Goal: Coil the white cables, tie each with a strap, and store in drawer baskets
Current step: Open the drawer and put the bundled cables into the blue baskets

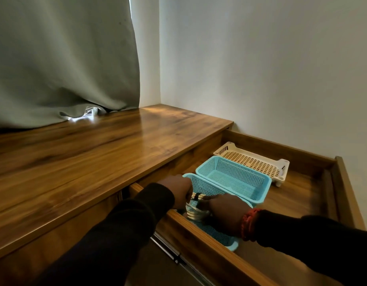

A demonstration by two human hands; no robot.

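Note:
A coiled white cable (196,212) with a dark strap (197,196) around it sits low inside the nearest blue mesh basket (201,185) in the open drawer (201,236). My left hand (178,191) grips the coil from the left, fingers curled round it. From the right, my right hand (223,211) holds the same coil; its fingers are partly hidden behind the cable. A second blue basket (254,195) lies just behind, with nothing in it. Further back stands a cream basket (281,172), also holding nothing.
The wooden desk top (85,157) stretches to the left, with a grey curtain (61,58) hanging onto its back edge. A white wall (271,69) closes off the right side behind the drawer. The drawer's metal slide rail (174,256) shows below its front.

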